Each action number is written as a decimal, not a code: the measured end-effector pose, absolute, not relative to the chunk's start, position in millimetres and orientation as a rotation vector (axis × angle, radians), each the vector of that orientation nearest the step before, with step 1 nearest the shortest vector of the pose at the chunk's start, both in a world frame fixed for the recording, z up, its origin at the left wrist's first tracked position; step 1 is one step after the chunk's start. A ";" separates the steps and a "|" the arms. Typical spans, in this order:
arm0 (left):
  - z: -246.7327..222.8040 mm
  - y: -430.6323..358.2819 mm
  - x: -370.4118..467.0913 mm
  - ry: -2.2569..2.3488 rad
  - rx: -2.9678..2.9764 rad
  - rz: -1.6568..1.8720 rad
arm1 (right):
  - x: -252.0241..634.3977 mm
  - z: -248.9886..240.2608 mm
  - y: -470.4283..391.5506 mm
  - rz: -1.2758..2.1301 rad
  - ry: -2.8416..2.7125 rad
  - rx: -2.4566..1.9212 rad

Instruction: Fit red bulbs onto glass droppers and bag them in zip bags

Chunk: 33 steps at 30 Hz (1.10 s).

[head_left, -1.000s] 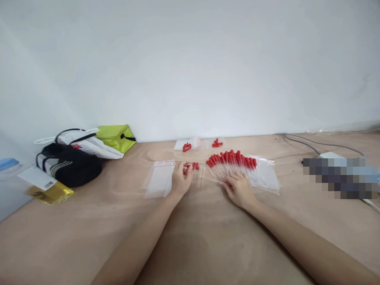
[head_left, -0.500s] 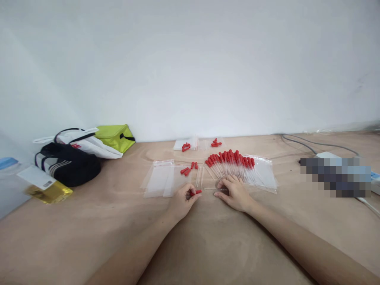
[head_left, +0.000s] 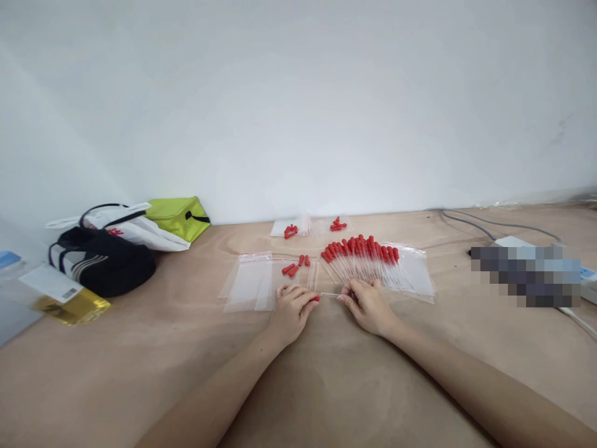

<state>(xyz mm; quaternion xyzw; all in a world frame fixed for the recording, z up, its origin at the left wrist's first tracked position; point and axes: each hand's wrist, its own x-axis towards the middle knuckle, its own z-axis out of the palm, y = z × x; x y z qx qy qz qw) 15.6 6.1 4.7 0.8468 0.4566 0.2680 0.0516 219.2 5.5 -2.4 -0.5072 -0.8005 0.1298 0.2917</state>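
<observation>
Between the thumb and fingers of my left hand [head_left: 290, 311] is a red rubber dropper bulb [head_left: 316, 298], mostly covered, its end pointing right. My right hand [head_left: 366, 305] pinches a thin clear glass dropper tube [head_left: 330, 295], whose bare end points left at the bulb with a small gap. Past my left hand, several loose red bulbs [head_left: 292, 270] and a few glass tubes [head_left: 313, 274] lie on the table. Beyond my right hand, droppers with red bulbs [head_left: 359, 246] are fanned out over clear zip bags [head_left: 415, 267].
More clear zip bags [head_left: 252, 280] lie left of the loose bulbs. Small groups of red bulbs [head_left: 338, 224] rest near the wall. At the left are a black bag [head_left: 102, 261], a lime-green bag [head_left: 180, 218] and a bottle of yellow liquid [head_left: 74, 308]. Grey cables [head_left: 504, 225] run at the right.
My right fingers have closed around the glass tube, which was lying on the table beside them. My left hand has tightened over the red bulb, covering more of it.
</observation>
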 end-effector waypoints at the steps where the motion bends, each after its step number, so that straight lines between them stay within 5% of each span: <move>1: 4.7 5.8 15.3 1.384 2.571 0.819 | 218.6 -1.9 4.9 0.351 -2.141 -1.343; 33: 4.6 -2.9 14.1 1.194 2.673 0.757 | 215.8 6.1 -3.8 0.329 -2.328 -1.188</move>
